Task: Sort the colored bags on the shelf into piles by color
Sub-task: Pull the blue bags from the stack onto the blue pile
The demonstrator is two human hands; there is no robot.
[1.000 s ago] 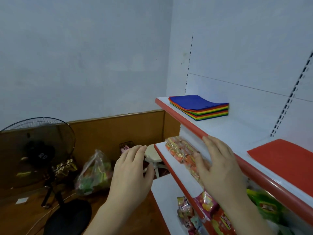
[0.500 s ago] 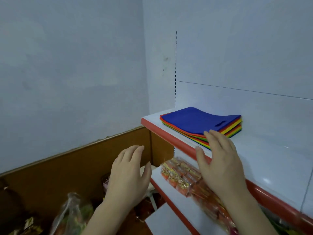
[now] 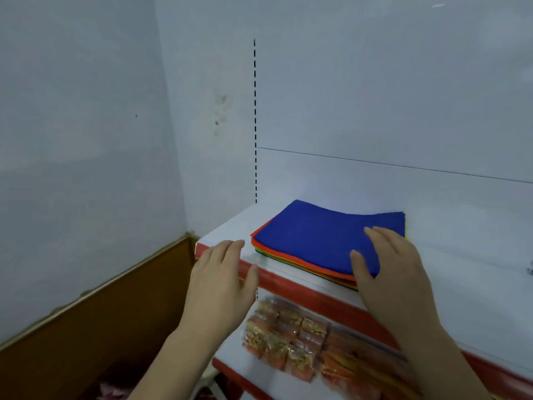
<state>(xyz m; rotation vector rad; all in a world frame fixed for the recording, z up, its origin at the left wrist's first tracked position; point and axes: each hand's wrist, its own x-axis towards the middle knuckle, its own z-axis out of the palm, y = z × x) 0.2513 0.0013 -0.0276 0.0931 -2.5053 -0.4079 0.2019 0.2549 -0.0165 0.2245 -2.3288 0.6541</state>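
Note:
A stack of flat coloured bags (image 3: 311,241) lies at the left end of the white shelf (image 3: 461,255), a blue bag on top and red, orange, yellow and green edges showing beneath. My right hand (image 3: 389,269) lies with straight fingers on the stack's near right corner, thumb at the front edge. My left hand (image 3: 222,278) hovers open in front of the shelf's red front lip, just left of the stack, touching nothing that I can see.
The shelf's red lip (image 3: 302,284) runs along the front. On the lower shelf lie packets of orange and gold snacks (image 3: 288,339). A brown wooden panel (image 3: 86,327) lines the wall at lower left. The white back wall stands close behind the stack.
The view has closed in on the stack. My right hand has moved up from the shelf's lip onto the blue top bag. My left hand has risen toward the shelf's left end.

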